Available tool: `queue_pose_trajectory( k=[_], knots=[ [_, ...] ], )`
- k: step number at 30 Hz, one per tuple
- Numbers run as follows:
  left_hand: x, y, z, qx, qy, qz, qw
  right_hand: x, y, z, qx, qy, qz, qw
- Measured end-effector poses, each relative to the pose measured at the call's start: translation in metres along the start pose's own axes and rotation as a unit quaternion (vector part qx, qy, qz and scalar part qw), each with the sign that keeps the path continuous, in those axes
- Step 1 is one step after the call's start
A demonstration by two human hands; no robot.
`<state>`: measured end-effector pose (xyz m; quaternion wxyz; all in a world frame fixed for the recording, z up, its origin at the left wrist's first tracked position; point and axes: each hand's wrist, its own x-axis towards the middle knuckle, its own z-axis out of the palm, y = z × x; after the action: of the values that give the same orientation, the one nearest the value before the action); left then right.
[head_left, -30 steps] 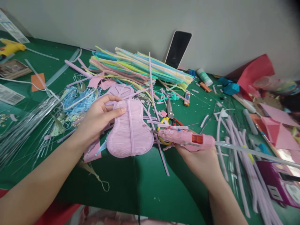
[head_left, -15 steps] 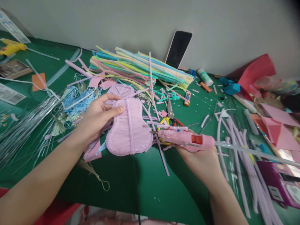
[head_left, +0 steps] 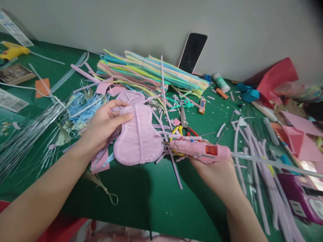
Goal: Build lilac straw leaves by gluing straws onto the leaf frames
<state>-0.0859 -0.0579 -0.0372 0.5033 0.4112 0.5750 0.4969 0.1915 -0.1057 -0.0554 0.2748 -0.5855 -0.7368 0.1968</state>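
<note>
My left hand (head_left: 107, 124) pinches the upper left edge of a lilac, lobed craft piece (head_left: 131, 143) covered in pipe cleaners, thumb on its face. One straight strip runs down the middle of the piece, and a thin dark stick shows below it. In my right hand (head_left: 214, 173) is a pink hot glue gun (head_left: 196, 148), gripped from below, with a long clear glue stick (head_left: 272, 163) out of its back. The nozzle meets the right edge of the piece; whether it touches cannot be seen. Behind the piece lies another lilac shape (head_left: 130, 97).
Colourful pipe cleaners (head_left: 151, 72) lie in a pile at the back, before a leaning phone (head_left: 193, 52). Pliers (head_left: 183, 117) rest behind the glue gun. Lilac pipe cleaners (head_left: 267, 181) spread at right; blue tassels (head_left: 87, 106) and a yellow glue gun (head_left: 13, 51) lie left.
The lilac piece has shifted very slightly upward in my left hand. My right hand and the glue gun stay almost still at its right edge.
</note>
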Motion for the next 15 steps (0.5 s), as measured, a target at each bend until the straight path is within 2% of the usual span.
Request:
queue_pose_trajectory(
  k=[10, 15],
  knots=[
    [-0.0018, 0.0042, 0.002, 0.012, 0.021, -0.011, 1.0, 0.0011, -0.0009, -0.0025, 0.016, -0.032, 0.03, 0.999],
    [-0.002, 0.0059, 0.0029, 0.005, 0.03, -0.02, 0.999, 0.001, -0.0018, -0.002, 0.025, -0.017, 0.028, 0.999]
  ],
)
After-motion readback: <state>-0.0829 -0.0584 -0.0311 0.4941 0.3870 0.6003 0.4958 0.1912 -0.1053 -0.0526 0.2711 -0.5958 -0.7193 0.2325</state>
